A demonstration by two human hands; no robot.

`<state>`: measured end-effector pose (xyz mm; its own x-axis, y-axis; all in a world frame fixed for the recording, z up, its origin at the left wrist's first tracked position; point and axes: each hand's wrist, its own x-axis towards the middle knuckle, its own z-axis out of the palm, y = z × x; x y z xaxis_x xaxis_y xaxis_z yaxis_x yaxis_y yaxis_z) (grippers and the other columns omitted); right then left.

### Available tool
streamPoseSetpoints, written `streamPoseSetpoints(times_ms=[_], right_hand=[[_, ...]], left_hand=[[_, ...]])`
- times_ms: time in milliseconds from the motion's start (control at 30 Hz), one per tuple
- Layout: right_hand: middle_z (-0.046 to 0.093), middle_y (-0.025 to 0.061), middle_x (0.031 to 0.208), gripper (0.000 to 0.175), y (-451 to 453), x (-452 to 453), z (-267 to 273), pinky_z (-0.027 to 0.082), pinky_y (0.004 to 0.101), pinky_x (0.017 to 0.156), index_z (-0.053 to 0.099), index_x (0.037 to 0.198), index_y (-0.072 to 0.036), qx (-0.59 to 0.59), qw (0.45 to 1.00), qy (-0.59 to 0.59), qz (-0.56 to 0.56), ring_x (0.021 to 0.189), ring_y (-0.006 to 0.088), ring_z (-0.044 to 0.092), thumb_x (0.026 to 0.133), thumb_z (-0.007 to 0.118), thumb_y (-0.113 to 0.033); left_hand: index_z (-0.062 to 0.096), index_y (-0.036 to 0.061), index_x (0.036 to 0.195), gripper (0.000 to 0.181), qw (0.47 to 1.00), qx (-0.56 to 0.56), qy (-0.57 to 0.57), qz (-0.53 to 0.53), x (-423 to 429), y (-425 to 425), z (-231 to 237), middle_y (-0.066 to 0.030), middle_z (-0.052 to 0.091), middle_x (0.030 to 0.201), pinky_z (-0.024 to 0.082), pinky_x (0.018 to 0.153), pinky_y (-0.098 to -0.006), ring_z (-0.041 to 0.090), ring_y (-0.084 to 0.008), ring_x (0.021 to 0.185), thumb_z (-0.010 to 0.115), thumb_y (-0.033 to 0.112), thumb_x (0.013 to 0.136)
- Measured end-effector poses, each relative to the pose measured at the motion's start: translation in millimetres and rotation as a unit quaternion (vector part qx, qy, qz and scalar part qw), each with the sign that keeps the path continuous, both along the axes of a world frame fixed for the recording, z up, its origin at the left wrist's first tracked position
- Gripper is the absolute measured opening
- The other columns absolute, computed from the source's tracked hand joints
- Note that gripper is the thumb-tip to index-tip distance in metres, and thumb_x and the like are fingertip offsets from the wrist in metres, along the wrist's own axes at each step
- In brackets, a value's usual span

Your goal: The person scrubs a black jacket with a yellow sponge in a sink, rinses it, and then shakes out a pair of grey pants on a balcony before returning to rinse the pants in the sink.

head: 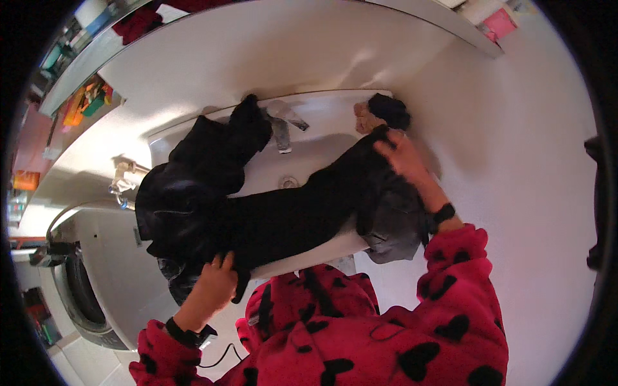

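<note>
A long piece of black clothing stretches across a white washbasin. My left hand grips its near left part at the basin's front rim. At the far right end, my right hand has its fingers on the same cloth, slightly blurred. Bunched dark clothing with a shiny surface hangs over the basin's left side. Under my right forearm, a dark grey shiny piece drapes over the right front rim. Whether these pieces are one garment I cannot tell.
A metal faucet stands at the basin's back, above the drain. Dark cloth and a beige bundle lie in the back right corner. To the left are a wall valve and a front-loading washing machine.
</note>
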<state>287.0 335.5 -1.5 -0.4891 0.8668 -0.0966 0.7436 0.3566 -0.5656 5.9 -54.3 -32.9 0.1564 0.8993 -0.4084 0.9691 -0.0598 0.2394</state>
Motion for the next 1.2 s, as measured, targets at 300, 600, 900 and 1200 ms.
streamPoseSetpoints(times_ms=[300, 600, 900, 1200], right_hand=[[0.059, 0.0205, 0.109, 0.029, -217.8, -148.3, -192.2, 0.046, 0.0452, 0.091, 0.064, 0.110, -0.008, -0.108, 0.886, -0.052, 0.449, 0.107, 0.0351, 0.054, 0.083, 0.056, -0.018], [0.067, 0.0195, 0.096, 0.021, -18.9, -70.9, -158.8, 0.054, 0.0471, 0.075, 0.070, 0.096, -0.006, -0.001, 0.907, -0.383, 0.174, 0.089, 0.0359, 0.066, 0.083, 0.059, -0.018], [0.061, 0.0220, 0.103, 0.034, -203.6, -152.2, -173.3, 0.049, 0.0447, 0.090, 0.065, 0.109, -0.004, -0.106, 0.872, -0.067, 0.474, 0.109, 0.0386, 0.056, 0.076, 0.056, -0.010], [0.064, 0.0244, 0.110, 0.033, 33.1, -30.9, -197.1, 0.050, 0.0469, 0.086, 0.066, 0.103, 0.002, 0.000, 0.961, -0.268, 0.075, 0.104, 0.0414, 0.060, 0.077, 0.064, -0.018]], left_hand=[[0.068, -0.0002, 0.082, 0.020, 0.990, -0.008, -0.038, 0.136, 8.9, -33.4, -46.0, -0.0190, 0.040, 0.144, 0.039, 0.096, -0.0610, 0.041, -0.0453, 0.127, 0.068, 0.018, 0.072], [0.068, 0.0005, 0.084, 0.023, 0.978, 0.091, -0.025, 0.187, 26.0, -38.9, -61.1, -0.0196, 0.044, 0.141, 0.036, 0.100, -0.0589, 0.039, -0.0448, 0.130, 0.064, 0.023, 0.083], [0.066, 0.0017, 0.095, 0.032, 0.980, 0.070, -0.025, 0.187, 25.6, -40.2, -61.1, -0.0199, 0.043, 0.142, 0.034, 0.102, -0.0560, 0.036, -0.0440, 0.131, 0.067, 0.031, 0.082], [0.057, 0.0039, 0.110, 0.046, 0.948, -0.147, -0.097, 0.266, 16.1, 23.1, -33.1, -0.0192, 0.052, 0.128, 0.046, 0.090, -0.0474, 0.045, -0.0374, 0.125, 0.064, 0.041, 0.085]])
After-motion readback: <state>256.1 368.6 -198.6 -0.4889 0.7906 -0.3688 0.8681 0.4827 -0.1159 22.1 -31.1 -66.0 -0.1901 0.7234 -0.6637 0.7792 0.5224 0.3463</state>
